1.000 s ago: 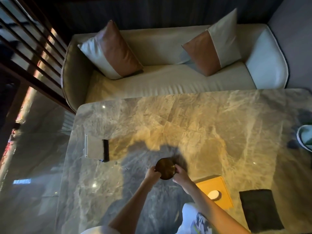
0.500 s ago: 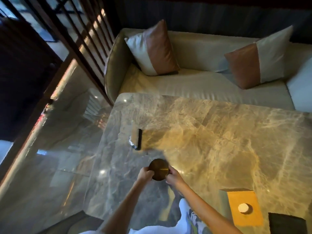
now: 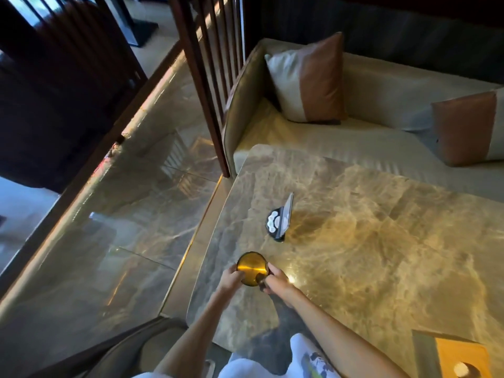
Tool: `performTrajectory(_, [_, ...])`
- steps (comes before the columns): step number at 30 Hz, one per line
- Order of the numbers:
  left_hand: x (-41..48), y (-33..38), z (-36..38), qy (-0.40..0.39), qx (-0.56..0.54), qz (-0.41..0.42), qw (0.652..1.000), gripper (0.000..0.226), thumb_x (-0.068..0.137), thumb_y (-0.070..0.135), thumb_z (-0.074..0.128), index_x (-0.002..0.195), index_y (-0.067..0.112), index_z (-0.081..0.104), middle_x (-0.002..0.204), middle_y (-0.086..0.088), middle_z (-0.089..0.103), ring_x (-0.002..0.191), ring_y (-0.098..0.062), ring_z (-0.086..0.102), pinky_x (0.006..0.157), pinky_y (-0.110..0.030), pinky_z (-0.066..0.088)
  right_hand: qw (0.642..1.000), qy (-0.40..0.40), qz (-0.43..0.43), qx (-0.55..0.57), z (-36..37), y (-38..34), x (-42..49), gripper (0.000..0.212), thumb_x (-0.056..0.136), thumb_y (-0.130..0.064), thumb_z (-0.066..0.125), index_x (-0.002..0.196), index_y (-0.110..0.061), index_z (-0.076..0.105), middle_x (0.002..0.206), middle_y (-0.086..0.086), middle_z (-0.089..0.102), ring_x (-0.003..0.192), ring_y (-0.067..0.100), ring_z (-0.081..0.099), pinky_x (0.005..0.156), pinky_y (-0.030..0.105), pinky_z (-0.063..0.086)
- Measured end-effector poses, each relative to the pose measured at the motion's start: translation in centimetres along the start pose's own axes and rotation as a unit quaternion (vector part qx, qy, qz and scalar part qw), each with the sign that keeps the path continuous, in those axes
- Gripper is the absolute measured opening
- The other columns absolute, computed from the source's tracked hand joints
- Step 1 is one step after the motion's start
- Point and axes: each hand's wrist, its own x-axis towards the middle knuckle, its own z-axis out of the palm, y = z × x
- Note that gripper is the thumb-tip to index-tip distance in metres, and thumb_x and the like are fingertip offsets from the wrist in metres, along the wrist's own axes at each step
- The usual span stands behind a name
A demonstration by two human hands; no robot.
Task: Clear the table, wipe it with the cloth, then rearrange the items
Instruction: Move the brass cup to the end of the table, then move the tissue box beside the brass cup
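A round brass-coloured dish (image 3: pixel 251 268) is pinched from both sides, left hand (image 3: pixel 231 278) on its left rim, right hand (image 3: pixel 277 279) on its right, fingers curled around it, near the marble table (image 3: pixel 381 255)'s left end. Whether it's resting on the top or just lifted can't be told.

Clearing looks barely started: 1 tilted sign stand (image 3: pixel 279 222) is left mid-table and an orange block (image 3: pixel 461 358) with a small white knob sits at the near right corner. No cloth can be seen, so wiping is judged not yet done.

The table's left edge is just beside the dish, with glossy floor beyond. Plenty of bare marble is open to the right, and the sofa (image 3: pixel 381 85) lines the far side.
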Motion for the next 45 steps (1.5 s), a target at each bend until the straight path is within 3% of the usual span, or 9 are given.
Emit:
performTrajectory(8, [0.1,-0.8,-0.5,0.007,0.011,-0.014,1.0,0.049,0.057,0.017,0.048,0.102,0.006,0.061,0.063,-0.001,0.049,0.053,-0.012,0.046,0.044,-0.019,0.036,1.0,-0.014,0.02,0.012,0.5,-1.1,-1.6,0.075,0.082,-0.009,0.045,0.152,-0.031,0.029,0.133,0.008,0.056,0.115,0.024,0.061,0.087,0.029,0.055])
performTrajectory(11, [-0.2,-1.3,0.7,0.076,0.074,-0.016,0.994,0.057,0.063,0.015,0.052,0.12,0.008,0.054,0.095,-0.011,0.062,0.087,-0.031,0.062,0.074,-0.036,0.051,1.0,-0.014,0.011,0.01,-1.3,-0.3,-2.7,0.077,0.079,-0.008,0.047,0.151,-0.03,0.031,0.139,0.003,0.051,0.109,0.019,0.061,0.088,0.029,0.055])
performTrajectory(19, [-4.2,0.2,11.8,0.273,0.362,0.117,0.884,0.042,0.073,0.022,0.059,0.11,0.003,0.057,0.114,-0.025,0.057,0.11,-0.042,0.05,0.092,-0.046,0.042,0.988,0.103,-0.106,0.044,-15.8,6.0,-8.1,0.043,0.091,0.009,0.045,0.131,0.0,0.057,0.132,0.017,0.06,0.109,0.025,0.062,0.069,0.01,0.045])
performTrajectory(22, [-6.3,-0.1,19.1,0.208,0.401,0.123,0.883,0.035,0.076,0.016,0.056,0.111,0.01,0.059,0.114,-0.021,0.061,0.111,-0.04,0.053,0.091,-0.041,0.045,0.963,0.231,-0.121,0.058,-24.3,11.6,-11.8,0.038,0.092,0.014,0.044,0.126,0.007,0.058,0.127,0.027,0.062,0.118,0.037,0.06,0.075,0.005,0.046])
performTrajectory(27, [-8.6,-3.3,32.5,-0.001,0.446,0.103,0.889,0.03,0.086,0.008,0.048,0.111,0.001,0.064,0.117,-0.023,0.066,0.113,-0.036,0.061,0.093,-0.036,0.048,0.91,0.404,-0.088,-0.003,-36.0,23.4,-17.2,0.047,0.083,0.004,0.055,0.127,-0.009,0.063,0.127,0.012,0.063,0.127,0.031,0.051,0.109,0.038,0.038])
performTrajectory(31, [-9.3,-6.6,40.5,-0.114,0.458,0.085,0.878,0.033,0.088,0.023,0.06,0.107,-0.003,0.067,0.113,-0.02,0.067,0.102,-0.022,0.065,0.09,-0.025,0.048,0.936,0.327,-0.065,0.11,-38.3,28.8,-19.3,0.051,0.089,0.003,0.053,0.139,-0.008,0.052,0.132,0.0,0.055,0.127,0.015,0.047,0.103,0.025,0.035])
performTrajectory(38, [-13.0,-10.5,45.3,-0.277,0.19,-0.011,0.942,0.043,0.089,-0.007,0.047,0.131,0.003,0.044,0.089,-0.011,0.057,0.054,0.0,0.059,0.048,-0.011,0.047,0.943,0.219,-0.024,0.249,-37.7,36.4,-13.4,0.048,0.086,-0.007,0.055,0.133,-0.013,0.057,0.114,-0.003,0.069,0.114,0.025,0.061,0.108,0.048,0.045])
performTrajectory(42, [-9.0,-13.9,44.3,-0.304,0.105,0.054,0.945,0.086,0.046,-0.004,0.066,0.13,-0.002,0.049,0.127,-0.03,0.056,0.11,-0.041,0.058,0.094,-0.053,0.051,0.944,0.202,-0.031,0.26,-36.0,35.0,-14.2,0.039,0.075,-0.005,0.053,0.097,-0.033,0.07,0.107,-0.004,0.072,0.107,0.024,0.065,0.1,0.047,0.051])
performTrajectory(45, [-7.0,-13.9,41.4,-0.265,0.047,0.035,0.962,0.091,0.037,-0.004,0.056,0.127,-0.006,0.049,0.126,-0.03,0.055,0.11,-0.042,0.055,0.094,-0.056,0.047,0.953,0.182,-0.062,0.234,-33.7,33.2,-12.9,0.049,0.064,0.0,0.053,0.099,-0.029,0.073,0.097,-0.007,0.076,0.104,0.027,0.066,0.096,0.048,0.051])
